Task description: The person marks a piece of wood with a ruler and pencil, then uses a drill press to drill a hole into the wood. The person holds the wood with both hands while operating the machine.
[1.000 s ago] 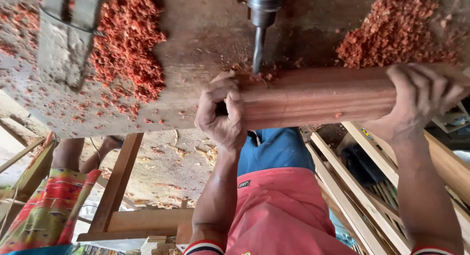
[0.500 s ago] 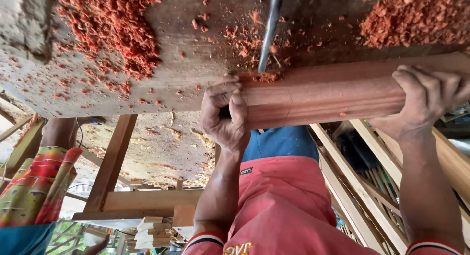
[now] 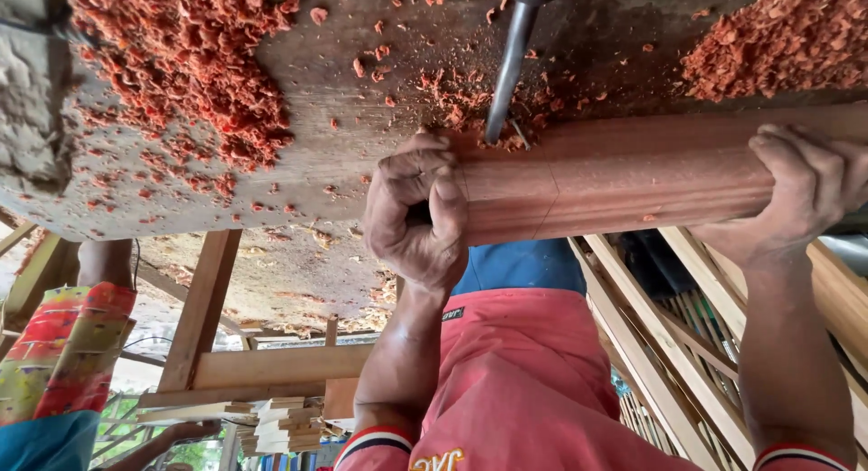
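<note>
Since before, drill bit (image 3: pixel 506 73) meets beam (image 3: pixel 633 177); both hands, left (image 3: pixel 416 213) and right (image 3: pixel 809 186), grip it; slipping could skew the hole

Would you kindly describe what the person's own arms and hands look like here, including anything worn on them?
Both forearms are bare. The left hand and right hand wear no gloves and look dusty. At each upper arm a red short sleeve ends in a cuff striped white and dark. No watch shows.
</note>
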